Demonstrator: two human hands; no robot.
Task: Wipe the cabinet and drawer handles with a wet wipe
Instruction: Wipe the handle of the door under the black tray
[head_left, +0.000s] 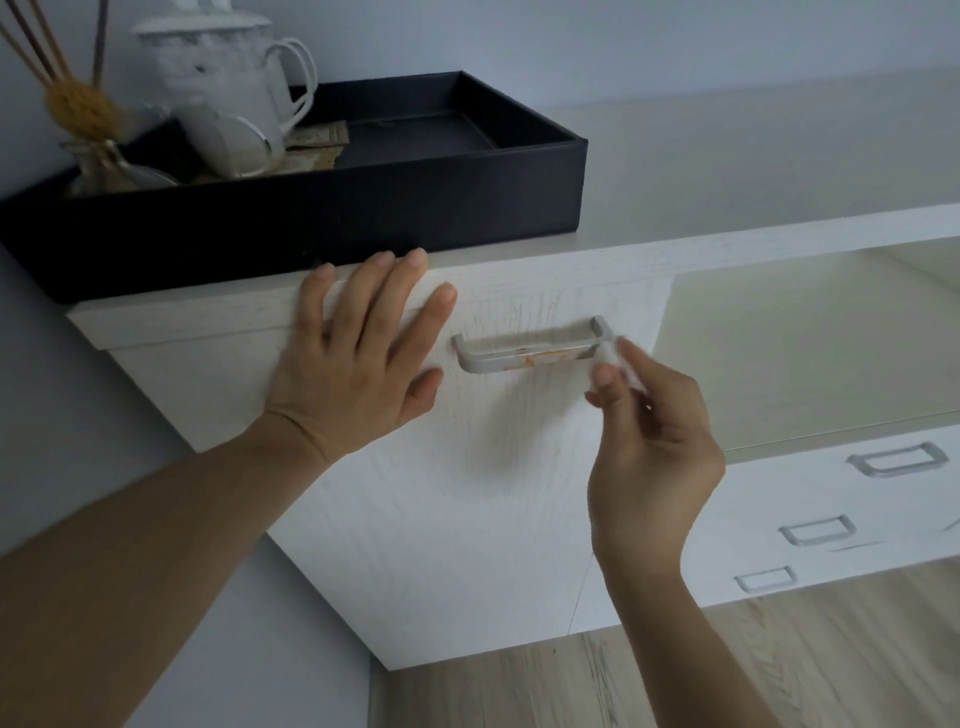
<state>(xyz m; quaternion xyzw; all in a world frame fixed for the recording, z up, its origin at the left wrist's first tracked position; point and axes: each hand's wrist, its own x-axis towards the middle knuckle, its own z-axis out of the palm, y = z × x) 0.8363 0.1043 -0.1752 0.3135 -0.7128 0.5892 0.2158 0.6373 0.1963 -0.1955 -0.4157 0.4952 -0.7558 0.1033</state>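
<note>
Left hand (358, 358) lies flat with fingers spread on the cabinet door (467, 519), at 9 o'clock from the cabinet handle (524, 356), probably bracing the door so it doesn't swing. Right hand (649, 447) pinches a small wadded wet wipe (609, 354) in its fingertips, right at the handle's 3 o'clock end. The bar has orange-brown gunk on it, so that's the target. The drawer handles (896, 460) down at 4 o'clock look like they're up next.
</note>
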